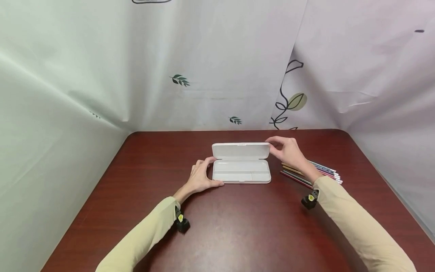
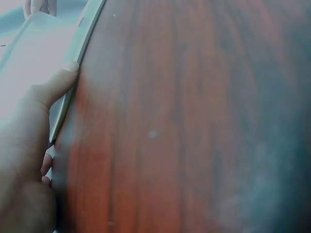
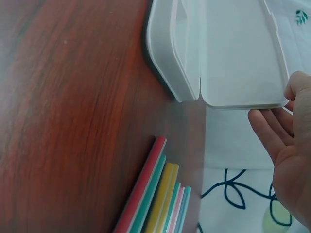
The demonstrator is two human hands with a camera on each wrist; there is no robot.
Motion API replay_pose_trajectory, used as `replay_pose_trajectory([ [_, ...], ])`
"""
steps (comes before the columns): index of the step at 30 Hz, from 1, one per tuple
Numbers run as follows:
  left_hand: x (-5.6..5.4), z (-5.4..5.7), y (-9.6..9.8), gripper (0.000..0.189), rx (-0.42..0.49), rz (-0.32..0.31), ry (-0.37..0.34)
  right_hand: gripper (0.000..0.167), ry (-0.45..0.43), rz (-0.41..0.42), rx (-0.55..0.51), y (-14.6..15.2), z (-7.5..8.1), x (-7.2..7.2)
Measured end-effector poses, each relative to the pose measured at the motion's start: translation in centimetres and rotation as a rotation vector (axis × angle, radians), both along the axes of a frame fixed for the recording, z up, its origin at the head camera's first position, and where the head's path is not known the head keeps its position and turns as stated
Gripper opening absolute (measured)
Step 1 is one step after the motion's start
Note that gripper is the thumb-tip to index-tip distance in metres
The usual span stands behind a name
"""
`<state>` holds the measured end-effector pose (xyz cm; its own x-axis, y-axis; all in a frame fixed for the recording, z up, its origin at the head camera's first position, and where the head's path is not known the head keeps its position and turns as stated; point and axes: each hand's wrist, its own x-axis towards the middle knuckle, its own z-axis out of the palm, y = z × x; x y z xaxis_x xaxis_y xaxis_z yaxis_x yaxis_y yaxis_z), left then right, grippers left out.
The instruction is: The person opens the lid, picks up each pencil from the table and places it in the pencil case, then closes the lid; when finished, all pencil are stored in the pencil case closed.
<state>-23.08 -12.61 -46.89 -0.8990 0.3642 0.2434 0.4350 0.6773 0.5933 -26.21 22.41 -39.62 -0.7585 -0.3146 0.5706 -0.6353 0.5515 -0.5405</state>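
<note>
A white pencil case (image 1: pixel 234 176) lies on the table with its lid (image 1: pixel 240 151) raised. Dividers part its inside, and no pencils show in it. My left hand (image 1: pixel 199 179) grips the left end, thumb along the front edge and fingers at the back corner. In the left wrist view, the thumb (image 2: pixel 60 82) presses on the case's rim. At the lid's upper right corner, my right hand (image 1: pixel 288 152) pinches the edge, with the thumb on the inner face and fingers behind, as the right wrist view shows the lid (image 3: pixel 243 53) up close.
Several colored pencils (image 1: pixel 295 179) lie right of the case, partly under my right forearm. They are red, green, yellow and other colors (image 3: pixel 150 194) in the right wrist view. White curtains with a leaf print (image 1: pixel 217 68) hang around the reddish-brown table (image 1: pixel 234 226).
</note>
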Motion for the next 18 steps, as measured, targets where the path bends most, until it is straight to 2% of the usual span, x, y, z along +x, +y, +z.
replay_pose_trajectory([
  [7,-0.1,0.1,0.4,0.091,-0.012,-0.014,-0.003,0.014,-0.07,-0.079,-0.036,0.5,-0.2,-0.4],
  [10,-0.1,0.2,0.4,0.091,-0.014,-0.024,-0.013,0.014,-0.13,-0.109,-0.053,0.8,-0.5,-0.7],
  [18,0.1,0.1,0.1,0.092,-0.015,-0.003,-0.011,0.022,-0.348,-0.07,-0.169,0.6,-1.2,-2.1],
])
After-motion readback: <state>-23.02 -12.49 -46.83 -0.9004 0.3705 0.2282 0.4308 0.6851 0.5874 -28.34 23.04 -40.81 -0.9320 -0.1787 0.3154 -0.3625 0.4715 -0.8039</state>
